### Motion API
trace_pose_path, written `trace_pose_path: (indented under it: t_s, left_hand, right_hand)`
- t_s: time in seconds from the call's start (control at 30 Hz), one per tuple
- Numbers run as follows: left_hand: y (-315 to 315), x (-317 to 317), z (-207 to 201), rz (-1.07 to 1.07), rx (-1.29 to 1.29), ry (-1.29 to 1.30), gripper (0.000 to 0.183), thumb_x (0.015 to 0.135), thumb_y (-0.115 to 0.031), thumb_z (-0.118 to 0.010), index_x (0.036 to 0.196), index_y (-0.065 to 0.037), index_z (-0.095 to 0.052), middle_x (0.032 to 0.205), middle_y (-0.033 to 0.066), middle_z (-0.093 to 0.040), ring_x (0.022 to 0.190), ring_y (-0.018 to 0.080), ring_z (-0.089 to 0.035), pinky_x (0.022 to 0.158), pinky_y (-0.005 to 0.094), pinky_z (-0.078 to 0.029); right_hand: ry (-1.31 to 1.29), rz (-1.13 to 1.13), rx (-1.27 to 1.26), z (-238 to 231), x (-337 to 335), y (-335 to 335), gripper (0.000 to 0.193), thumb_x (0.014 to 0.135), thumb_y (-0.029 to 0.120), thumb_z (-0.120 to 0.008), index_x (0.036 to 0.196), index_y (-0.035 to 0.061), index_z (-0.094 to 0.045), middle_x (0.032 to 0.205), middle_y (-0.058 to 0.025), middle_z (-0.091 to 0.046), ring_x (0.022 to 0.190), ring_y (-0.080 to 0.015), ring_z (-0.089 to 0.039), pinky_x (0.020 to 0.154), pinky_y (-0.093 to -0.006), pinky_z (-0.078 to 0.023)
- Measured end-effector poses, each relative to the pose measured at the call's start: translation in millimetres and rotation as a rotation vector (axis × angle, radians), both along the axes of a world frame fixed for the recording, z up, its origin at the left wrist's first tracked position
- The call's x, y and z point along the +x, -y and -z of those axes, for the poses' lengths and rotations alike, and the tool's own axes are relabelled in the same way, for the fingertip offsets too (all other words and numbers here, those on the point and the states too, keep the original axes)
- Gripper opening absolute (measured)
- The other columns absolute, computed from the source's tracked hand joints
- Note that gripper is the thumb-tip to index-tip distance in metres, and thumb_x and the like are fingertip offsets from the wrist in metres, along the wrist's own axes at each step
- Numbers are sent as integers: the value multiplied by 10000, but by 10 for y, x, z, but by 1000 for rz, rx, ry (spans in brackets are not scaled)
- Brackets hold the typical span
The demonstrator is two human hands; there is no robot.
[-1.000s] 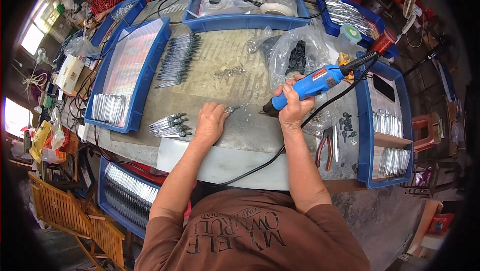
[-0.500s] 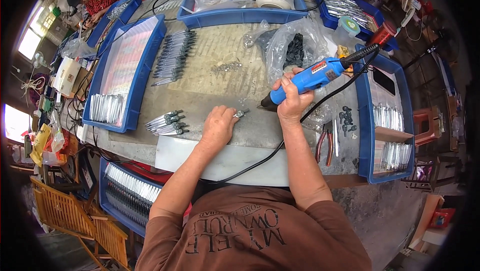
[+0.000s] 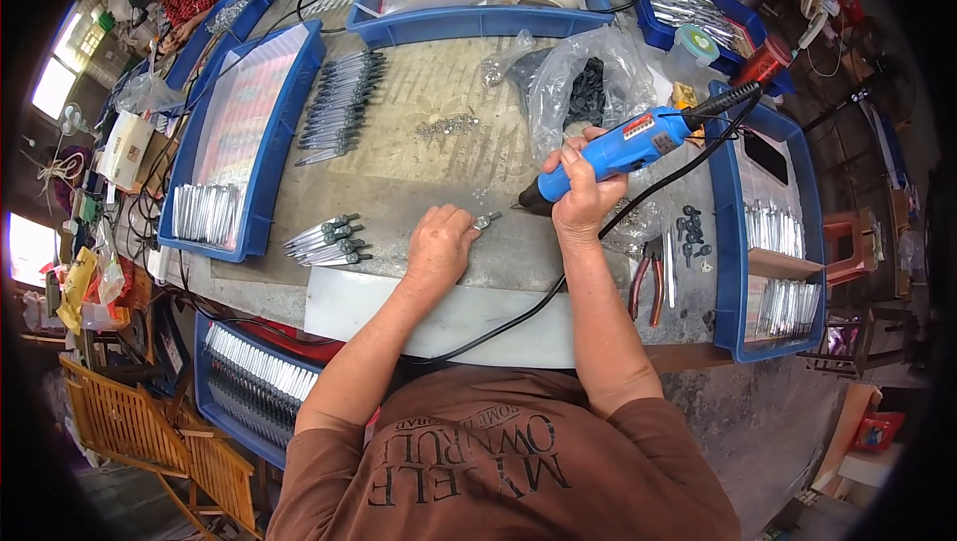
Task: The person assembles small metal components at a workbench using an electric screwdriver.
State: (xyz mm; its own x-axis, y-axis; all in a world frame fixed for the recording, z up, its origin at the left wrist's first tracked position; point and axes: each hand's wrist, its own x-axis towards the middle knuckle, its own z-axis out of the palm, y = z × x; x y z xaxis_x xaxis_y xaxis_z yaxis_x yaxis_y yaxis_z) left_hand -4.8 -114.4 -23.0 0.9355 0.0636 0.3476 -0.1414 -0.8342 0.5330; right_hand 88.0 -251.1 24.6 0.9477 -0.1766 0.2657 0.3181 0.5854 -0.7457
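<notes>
Head camera: I see a person in a brown T-shirt [image 3: 498, 441] at a worn workbench [image 3: 399, 177], both bare hands over the near part of its surface. The right hand [image 3: 583, 204] wraps its fingers firmly around a blue power tool [image 3: 628, 152], held aslant, its dark nose pointing down and leftward. The left hand [image 3: 439, 247] lies low over the bench, its fingers closed on a dark-ended metal piece [image 3: 486, 220] whose end juts out to the right of the fingertips; the hand hides the rest from me. That piece sits between the two hands, just beside the tool's tip, and I cannot tell whether they touch.

Left of the left hand, I count out no exact number in a small bunch of metal rods [image 3: 329, 240] with dark ends; a longer row of rods [image 3: 341, 102] lies farther up. Tiny metal bits [image 3: 449, 127] are scattered mid-bench, near a clear plastic bag [image 3: 543, 112] holding black pieces. Pliers [image 3: 656, 292] lie right of the right forearm, beside loose dark parts [image 3: 690, 232]. Blue trays flank the scene left [image 3: 287, 147] and right [image 3: 731, 242].
</notes>
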Motion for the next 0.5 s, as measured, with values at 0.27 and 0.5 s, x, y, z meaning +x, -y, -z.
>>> trace_pose_path:
  t_s: [0.27,0.5]
  left_hand:
    - [17,38,-24,-41,-3,-85,115,632,-107,-618,658,-57,-517,693,76,-505,698,270,-487,621,362,-409]
    - [31,25,-61,-51,-25,-102,108,631,-104,-617,642,-55,-521,693,74,-511,692,269,-488,616,360,-410]
  right_hand:
    - [13,6,-20,5,1,-6,283,642,24,-555,894,-21,-434,700,-63,-470,517,-147,-500,489,-273,-431]
    - [17,0,-18,-55,-38,-22,310,633,38,-553,907,-36,-429,682,-79,-465,492,-184,-492,493,-306,-423]
